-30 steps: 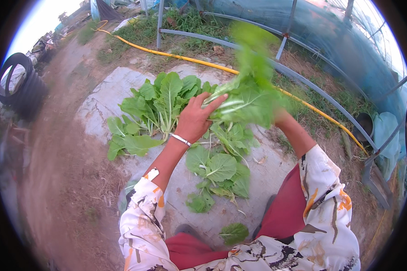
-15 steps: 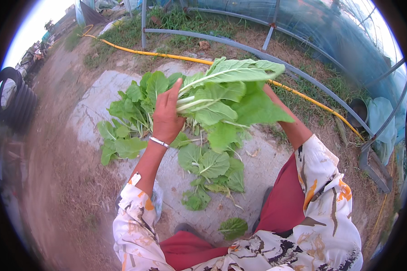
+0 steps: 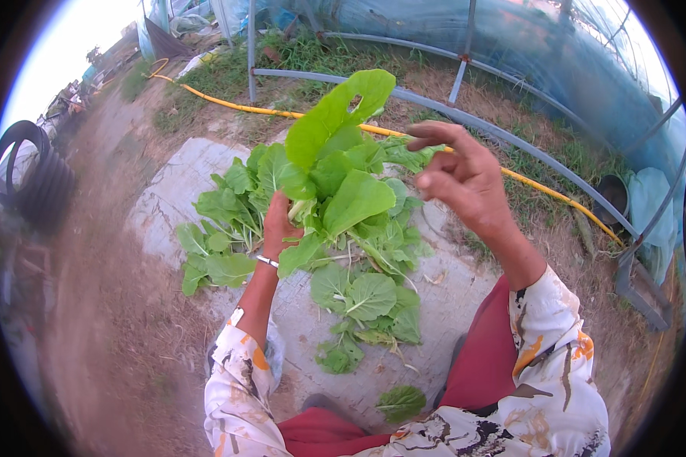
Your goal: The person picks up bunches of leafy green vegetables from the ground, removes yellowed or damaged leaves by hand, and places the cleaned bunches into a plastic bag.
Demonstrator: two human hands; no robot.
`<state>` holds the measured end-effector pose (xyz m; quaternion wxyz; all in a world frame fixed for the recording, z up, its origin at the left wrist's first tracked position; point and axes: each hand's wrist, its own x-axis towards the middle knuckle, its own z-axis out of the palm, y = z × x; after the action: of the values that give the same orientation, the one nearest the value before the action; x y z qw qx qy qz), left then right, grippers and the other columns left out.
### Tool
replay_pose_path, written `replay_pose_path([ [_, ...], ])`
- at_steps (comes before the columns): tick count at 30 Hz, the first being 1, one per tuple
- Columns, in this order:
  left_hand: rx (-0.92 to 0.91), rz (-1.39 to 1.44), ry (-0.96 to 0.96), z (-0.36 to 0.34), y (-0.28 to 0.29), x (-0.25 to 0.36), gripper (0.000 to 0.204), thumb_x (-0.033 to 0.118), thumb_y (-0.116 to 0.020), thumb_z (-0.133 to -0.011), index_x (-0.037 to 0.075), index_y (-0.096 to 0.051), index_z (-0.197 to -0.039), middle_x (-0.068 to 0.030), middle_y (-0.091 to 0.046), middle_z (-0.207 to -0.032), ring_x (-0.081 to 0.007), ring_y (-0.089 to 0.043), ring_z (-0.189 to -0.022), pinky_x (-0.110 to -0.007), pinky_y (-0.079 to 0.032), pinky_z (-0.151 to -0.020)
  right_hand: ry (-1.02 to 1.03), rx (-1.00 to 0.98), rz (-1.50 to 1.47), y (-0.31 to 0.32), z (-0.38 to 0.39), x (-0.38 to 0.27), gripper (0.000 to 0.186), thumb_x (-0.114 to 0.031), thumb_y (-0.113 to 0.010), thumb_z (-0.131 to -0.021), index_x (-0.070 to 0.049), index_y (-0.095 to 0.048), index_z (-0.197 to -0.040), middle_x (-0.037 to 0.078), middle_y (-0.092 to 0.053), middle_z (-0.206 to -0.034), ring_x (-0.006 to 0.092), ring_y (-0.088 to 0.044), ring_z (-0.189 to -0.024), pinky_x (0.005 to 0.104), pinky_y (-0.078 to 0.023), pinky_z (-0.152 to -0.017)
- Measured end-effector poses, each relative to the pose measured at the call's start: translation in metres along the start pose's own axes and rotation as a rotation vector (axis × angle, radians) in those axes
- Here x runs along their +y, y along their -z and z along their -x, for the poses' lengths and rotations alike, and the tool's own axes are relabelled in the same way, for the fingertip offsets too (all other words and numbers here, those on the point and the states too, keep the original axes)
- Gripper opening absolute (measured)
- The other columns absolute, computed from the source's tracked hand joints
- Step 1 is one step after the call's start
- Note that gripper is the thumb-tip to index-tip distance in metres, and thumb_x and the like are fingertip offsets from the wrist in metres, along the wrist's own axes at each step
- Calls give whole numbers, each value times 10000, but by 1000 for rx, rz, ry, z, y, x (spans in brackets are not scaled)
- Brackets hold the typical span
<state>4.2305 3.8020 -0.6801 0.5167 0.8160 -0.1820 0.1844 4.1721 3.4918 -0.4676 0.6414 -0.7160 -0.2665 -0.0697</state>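
Observation:
My left hand (image 3: 280, 227) grips a bunch of leafy greens (image 3: 351, 199) by its pale stalks, with upright bright green leaves partly hiding my fingers; the top leaf has a hole. My right hand (image 3: 469, 179) is raised to the right of the bunch, fingers bent but apart, holding nothing. Behind and below the bunch, loose piles of similar greens (image 3: 225, 270) lie on a grey slab (image 3: 160, 190). A single leaf (image 3: 400, 402) lies near my feet at the bottom.
A yellow hose (image 3: 552, 194) crosses grass behind the slab, beside a metal frame (image 3: 526, 139) and blue plastic sheeting (image 3: 572, 61). A dark bucket (image 3: 611, 198) stands at the right. Black ribbed tubing (image 3: 34, 175) is at the left, with dirt around the slab.
The bunch has swung from lying sideways to more upright in my left hand, which has moved lower. My right hand has come out from behind the leaves, fingers apart.

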Motion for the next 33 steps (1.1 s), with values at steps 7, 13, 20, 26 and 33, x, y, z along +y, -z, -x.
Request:
replay_pose_path([
  [7,-67,-282,-119,0,-2,57,884,-148,-627,-554,123,-412,-1368,-119,-534,-1121,-291,-573,-1022,-360,-492,-847,393,-130,503,-8,-7,25,301,-10,-666,-783,-36,-606,-1077,71,-614,-906,110,-615,-710,232,-503,-611],
  [13,-237,-246,-131,-5,-9,51,763,-43,-672,-628,118,-444,-1338,-119,-528,-1084,-301,-558,-965,-348,-486,-823,-376,165,-526,-1,-14,17,157,-99,-634,-886,22,-597,-979,45,-610,-865,89,-552,-664,212,-426,-512],
  [20,-219,60,142,-4,-13,80,602,156,-763,-734,39,-495,-1261,-79,-589,-1119,-171,-571,-997,-303,-467,-878,79,294,-874,51,-28,4,186,-119,-611,-902,22,-562,-1014,58,-598,-877,81,-513,-627,174,-404,-476],
  [26,-242,218,392,10,14,42,455,87,-755,-741,-3,-566,-1145,-81,-638,-1029,-172,-595,-881,-329,-500,-752,-355,-727,-241,60,-2,3,363,-328,-613,-898,12,-631,-1025,85,-669,-914,137,-647,-624,211,-455,-470],
  [33,-335,1140,573,10,24,46,436,28,-679,-733,17,-553,-1151,-87,-593,-1059,-162,-535,-809,-279,-430,-593,-600,-812,281,28,5,32,366,-381,-595,-904,-25,-678,-912,40,-672,-696,109,-642,-628,249,-472,-531],
])
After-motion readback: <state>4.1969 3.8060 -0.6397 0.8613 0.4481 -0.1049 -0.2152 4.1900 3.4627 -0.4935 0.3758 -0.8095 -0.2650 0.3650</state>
